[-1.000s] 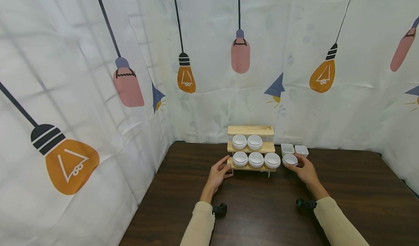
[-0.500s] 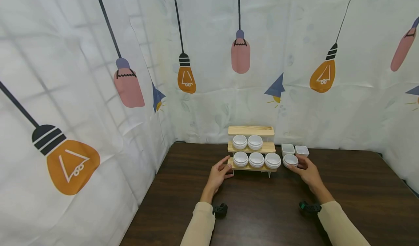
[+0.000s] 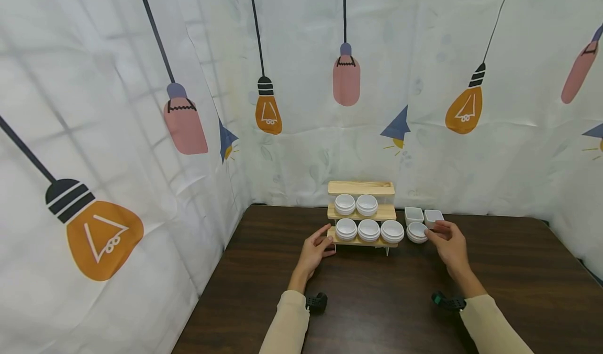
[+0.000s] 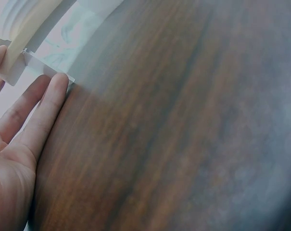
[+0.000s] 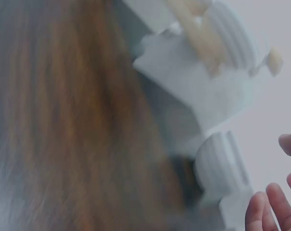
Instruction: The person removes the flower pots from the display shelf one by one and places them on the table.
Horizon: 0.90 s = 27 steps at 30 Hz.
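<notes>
My left hand [image 3: 312, 249] is at the left end of a three-step wooden rack [image 3: 363, 242], its thumb and fingers gripping the lowest step. In the left wrist view, fingertips [image 4: 58, 82] touch the rack's clear side leg [image 4: 46, 68]. Three round white bowls line the lowest step, among them a left bowl [image 3: 346, 229]. Two more, including an upper bowl [image 3: 345, 204], stand on the middle step. Another round bowl [image 3: 416, 233] rests on the table right of the rack. Beside it is my right hand [image 3: 450, 244], fingers spread; the right wrist view shows them apart from the bowl [image 5: 217, 163].
Two square white dishes, a left dish [image 3: 413, 214] and a right dish [image 3: 433, 218], stand behind the loose round bowl. The dark wooden table [image 3: 372, 301] meets a patterned curtain [image 3: 301, 150] at the back. The top step [image 3: 361, 187] is bare wood.
My right hand has let go of the loose round bowl and drawn off slightly to the right. The left hand and the rack have stayed in place.
</notes>
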Motion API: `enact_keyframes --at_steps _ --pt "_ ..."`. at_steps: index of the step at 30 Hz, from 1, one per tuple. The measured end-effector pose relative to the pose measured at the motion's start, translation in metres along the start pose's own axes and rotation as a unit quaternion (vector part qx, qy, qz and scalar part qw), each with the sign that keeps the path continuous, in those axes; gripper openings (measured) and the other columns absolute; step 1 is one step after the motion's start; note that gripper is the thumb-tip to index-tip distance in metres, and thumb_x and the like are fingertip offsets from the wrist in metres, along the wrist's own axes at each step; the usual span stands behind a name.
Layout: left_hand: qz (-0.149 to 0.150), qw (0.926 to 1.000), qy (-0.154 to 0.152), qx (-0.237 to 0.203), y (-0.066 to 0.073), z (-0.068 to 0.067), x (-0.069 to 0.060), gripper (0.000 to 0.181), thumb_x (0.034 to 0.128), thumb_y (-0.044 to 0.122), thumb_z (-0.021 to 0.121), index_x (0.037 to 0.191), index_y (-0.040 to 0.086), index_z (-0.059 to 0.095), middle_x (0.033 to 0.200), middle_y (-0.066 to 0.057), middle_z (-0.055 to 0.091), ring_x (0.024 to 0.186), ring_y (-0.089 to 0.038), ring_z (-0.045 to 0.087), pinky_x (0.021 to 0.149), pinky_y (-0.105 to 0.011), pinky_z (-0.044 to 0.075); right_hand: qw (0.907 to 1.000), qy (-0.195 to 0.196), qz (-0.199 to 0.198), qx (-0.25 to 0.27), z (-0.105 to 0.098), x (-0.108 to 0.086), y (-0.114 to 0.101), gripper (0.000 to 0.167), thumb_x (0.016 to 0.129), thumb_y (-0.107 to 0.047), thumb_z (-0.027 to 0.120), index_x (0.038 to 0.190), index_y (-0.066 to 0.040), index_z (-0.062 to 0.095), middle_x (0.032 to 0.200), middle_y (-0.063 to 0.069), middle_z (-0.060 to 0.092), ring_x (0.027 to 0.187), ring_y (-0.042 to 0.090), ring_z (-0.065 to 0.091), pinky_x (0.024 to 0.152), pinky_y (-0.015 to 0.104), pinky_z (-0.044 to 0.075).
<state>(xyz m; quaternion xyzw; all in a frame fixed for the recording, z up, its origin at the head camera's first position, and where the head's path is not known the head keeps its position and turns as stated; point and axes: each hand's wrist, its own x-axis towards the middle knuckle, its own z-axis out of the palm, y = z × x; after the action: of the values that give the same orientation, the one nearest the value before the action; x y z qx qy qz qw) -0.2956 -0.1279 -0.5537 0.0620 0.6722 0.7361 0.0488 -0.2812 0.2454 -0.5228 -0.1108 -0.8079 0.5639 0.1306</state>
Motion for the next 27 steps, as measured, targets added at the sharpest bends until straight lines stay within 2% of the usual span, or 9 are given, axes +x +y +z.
enact_keyframes --at_steps 4,8,11,16,20,24,27 --pt "-0.002 1.0000 0.001 -0.001 0.000 0.000 0.000 0.052 0.1034 0.018 0.063 0.153 0.013 0.049 0.113 -0.009 0.070 0.117 -0.043 0.064 0.089 -0.038 0.065 0.9990 0.024 -0.029 0.025 0.005 -0.001 -0.019 0.052 0.097 -0.022 0.072 0.140 0.000 0.053 0.124 0.011 0.062 0.088 -0.008 0.053 0.070 0.006 0.049" --pt "-0.002 1.0000 0.002 -0.002 -0.001 0.000 0.000 0.051 0.1034 0.018 0.063 0.153 0.014 0.050 0.113 -0.010 0.070 0.118 -0.044 0.064 0.089 -0.038 0.065 0.9975 0.008 -0.066 0.024 0.011 -0.002 -0.039 0.048 0.097 -0.024 0.072 0.135 0.001 0.056 0.112 0.000 0.064 0.089 -0.008 0.055 0.072 0.007 0.049" --pt "-0.001 1.0000 0.002 -0.001 -0.002 0.000 0.001 0.051 0.1034 0.019 0.063 0.153 0.014 0.050 0.113 -0.010 0.070 0.116 -0.042 0.065 0.089 -0.038 0.065 0.9942 -0.016 -0.105 0.016 0.016 -0.002 -0.051 0.045 0.098 -0.025 0.071 0.133 0.000 0.058 0.110 -0.002 0.065 0.091 -0.006 0.056 0.075 0.010 0.048" --pt "0.001 1.0000 0.000 -0.001 -0.002 -0.001 0.001 0.051 0.1033 0.019 0.063 0.153 0.013 0.050 0.113 -0.010 0.070 0.111 -0.031 0.068 0.089 -0.037 0.065 0.9860 -0.063 -0.154 0.013 0.027 0.002 -0.066 0.044 0.099 -0.027 0.070 0.133 -0.001 0.058 0.113 0.002 0.066 0.095 -0.007 0.057 0.079 0.010 0.048" --pt "0.001 1.0000 0.000 -0.001 -0.002 -0.001 0.001 0.050 0.1030 0.019 0.063 0.152 0.014 0.052 0.112 -0.009 0.071 0.107 -0.025 0.069 0.088 -0.038 0.065 0.9813 -0.100 -0.163 0.024 0.037 0.006 -0.074 0.048 0.099 -0.027 0.070 0.135 0.001 0.056 0.119 0.016 0.066 0.096 -0.007 0.057 0.082 0.007 0.049" --pt "0.004 1.0000 -0.001 -0.001 -0.003 -0.001 0.000 0.051 0.1028 0.020 0.064 0.151 0.013 0.052 0.111 -0.007 0.071 0.108 -0.028 0.069 0.089 -0.038 0.065 0.9774 -0.126 -0.169 0.022 0.047 0.011 -0.078 0.050 0.099 -0.026 0.071 0.137 0.002 0.055 0.128 0.024 0.062 0.097 -0.006 0.057 0.084 0.006 0.048" --pt "0.005 1.0000 -0.003 -0.003 -0.002 -0.002 0.001 0.051 0.1027 0.020 0.064 0.152 0.013 0.051 0.111 -0.007 0.071 0.110 -0.030 0.068 0.089 -0.038 0.065 0.9752 -0.142 -0.170 0.009 0.054 0.014 -0.082 0.051 0.098 -0.028 0.072 0.137 0.000 0.055 0.132 0.023 0.061 0.100 0.001 0.058 0.084 0.007 0.048"
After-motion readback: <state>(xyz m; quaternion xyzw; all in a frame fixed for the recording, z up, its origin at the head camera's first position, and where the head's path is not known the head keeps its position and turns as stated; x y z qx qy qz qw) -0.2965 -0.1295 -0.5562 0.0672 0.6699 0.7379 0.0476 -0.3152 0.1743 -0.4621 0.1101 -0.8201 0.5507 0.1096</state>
